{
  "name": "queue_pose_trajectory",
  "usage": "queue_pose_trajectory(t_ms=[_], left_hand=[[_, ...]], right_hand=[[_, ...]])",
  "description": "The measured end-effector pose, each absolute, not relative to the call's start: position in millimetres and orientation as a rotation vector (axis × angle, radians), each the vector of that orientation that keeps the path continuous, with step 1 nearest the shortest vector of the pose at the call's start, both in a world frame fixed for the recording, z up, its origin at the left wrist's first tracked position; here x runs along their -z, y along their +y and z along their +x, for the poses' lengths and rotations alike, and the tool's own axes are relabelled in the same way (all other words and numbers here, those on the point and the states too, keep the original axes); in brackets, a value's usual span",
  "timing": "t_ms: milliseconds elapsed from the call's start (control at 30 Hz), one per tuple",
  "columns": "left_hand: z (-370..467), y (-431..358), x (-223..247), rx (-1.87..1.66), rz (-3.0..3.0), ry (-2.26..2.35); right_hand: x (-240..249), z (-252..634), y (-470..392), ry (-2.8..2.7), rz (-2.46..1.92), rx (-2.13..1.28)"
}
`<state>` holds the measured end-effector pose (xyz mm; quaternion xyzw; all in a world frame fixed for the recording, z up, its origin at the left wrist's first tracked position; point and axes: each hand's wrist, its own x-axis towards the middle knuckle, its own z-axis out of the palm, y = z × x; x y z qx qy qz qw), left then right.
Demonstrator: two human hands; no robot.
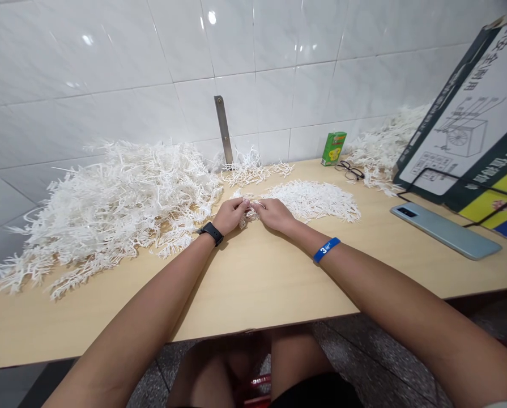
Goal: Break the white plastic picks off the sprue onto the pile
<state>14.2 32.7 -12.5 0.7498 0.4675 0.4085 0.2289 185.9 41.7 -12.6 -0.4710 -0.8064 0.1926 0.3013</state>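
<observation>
My left hand (231, 214) and my right hand (274, 213) meet over the table, fingertips pinched close together. Between them is a small branching piece of white plastic (253, 213), partly covered by the fingers. A large heap of white branching plastic pieces (126, 198) lies to the left of my left hand. Just beyond and to the right of my right hand spreads a flatter pile of small white pieces (316, 199). Some loose white strands (248, 170) lie behind both hands, near the wall.
The wooden table (253, 283) meets a tiled wall with a metal bracket (223, 130). A green drink carton (333, 148), eyeglasses (350, 170), another white heap (389, 141), a phone (446, 231) and a large printed box (461, 124) behind a black wire frame (469, 182) stand or lie at right.
</observation>
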Motion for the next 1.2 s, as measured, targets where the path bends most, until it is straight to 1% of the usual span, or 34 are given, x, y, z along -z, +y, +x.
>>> queue_pose_trajectory(t_ms=[167, 267, 400, 500, 633, 733, 900, 1100, 1200], left_hand=[[12.5, 32.8, 11.9, -1.155, 2.08, 1.356], [12.3, 31.8, 10.6, -1.158, 2.079, 1.382], [13.8, 32.1, 11.1, -1.176, 2.055, 1.354], [14.0, 34.2, 13.3, -1.144, 2.066, 1.317], [12.3, 35.5, 14.4, -1.137, 2.078, 1.354], [12.1, 34.3, 12.9, -1.174, 2.065, 1.373], [14.5, 33.2, 12.2, -1.158, 2.021, 1.304], [14.6, 31.3, 10.5, -1.16, 2.024, 1.367], [14.9, 29.6, 9.0, -1.205, 2.027, 1.397]], right_hand=[[11.9, 184.6, 36.9, -2.246, -1.006, -0.597], [10.0, 183.6, 35.0, -2.308, -1.091, -0.57], [10.3, 185.0, 38.3, -2.164, -1.25, -0.515], [11.6, 185.9, 38.9, -2.116, -1.149, -0.54], [10.8, 183.7, 35.1, -2.23, -0.977, -0.62], [9.6, 183.1, 34.7, -2.276, -1.06, -0.593], [10.8, 186.2, 38.7, -2.127, -1.25, -0.45], [11.3, 184.3, 35.0, -2.202, -1.06, -0.511], [10.7, 184.0, 35.3, -2.235, -1.136, -0.475]])
